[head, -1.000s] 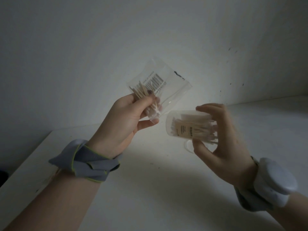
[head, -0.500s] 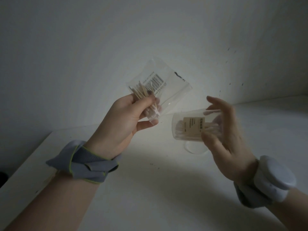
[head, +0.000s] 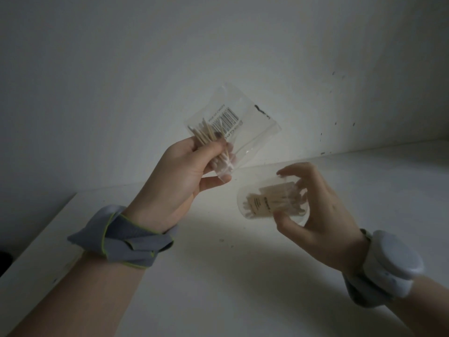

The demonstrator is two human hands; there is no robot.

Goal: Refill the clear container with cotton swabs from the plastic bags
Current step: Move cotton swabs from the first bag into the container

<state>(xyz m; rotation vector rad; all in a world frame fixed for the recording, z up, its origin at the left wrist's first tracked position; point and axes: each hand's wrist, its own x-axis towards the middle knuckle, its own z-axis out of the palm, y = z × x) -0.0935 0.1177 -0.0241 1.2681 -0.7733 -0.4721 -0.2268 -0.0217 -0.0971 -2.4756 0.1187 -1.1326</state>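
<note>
White tabletop (head: 218, 288) spreads beneath separated plastic bag (head: 247, 132) and clear container (head: 252, 205).

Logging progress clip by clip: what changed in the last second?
The right hand reworked its fingers on the container and turned it. The container now lies on its side, slightly lower, held between thumb and fingertips. The left hand kept pinching the bag with its swabs in the same raised spot above the table.
</note>
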